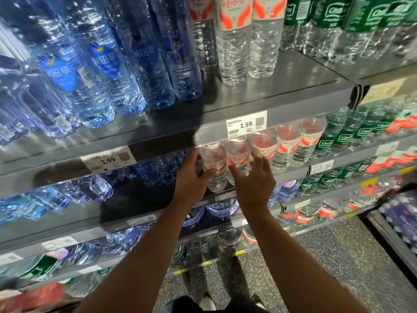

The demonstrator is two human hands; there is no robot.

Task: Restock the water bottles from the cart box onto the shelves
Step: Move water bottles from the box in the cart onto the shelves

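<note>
Clear plastic with red-and-white labels: two bottles stand at the front edge of the second shelf point(225, 196), under the 1.59 price tag point(246, 123). The left hand point(191, 177) wraps the left bottle point(213, 168), fingers round its near side, so that grip looks closed on it. The right hand point(253, 180) is spread wide around the right bottle point(238, 158), thumb low against it and fingers lifted beside it; I cannot tell whether it presses or has let go.

In my judgement the step in hand is seating this pair into the red-label row point(291, 143), which runs away to the right on the same shelf. To the left of the pair the shelf is dark and bare before the blue bottles point(99, 190) begin. Above, the top shelf point(282, 96) carries tall blue, red-label and green bottles.

The cart box is hard to make out; a dark cart edge with packed bottles point(401, 220) shows at far right, and may be it.

Next, the pair likely needs a push back and level with its neighbours, labels forward, then both hands come off and go right and down for more stock. The smooth, thin-walled bottles could tip if released while tilted.
</note>
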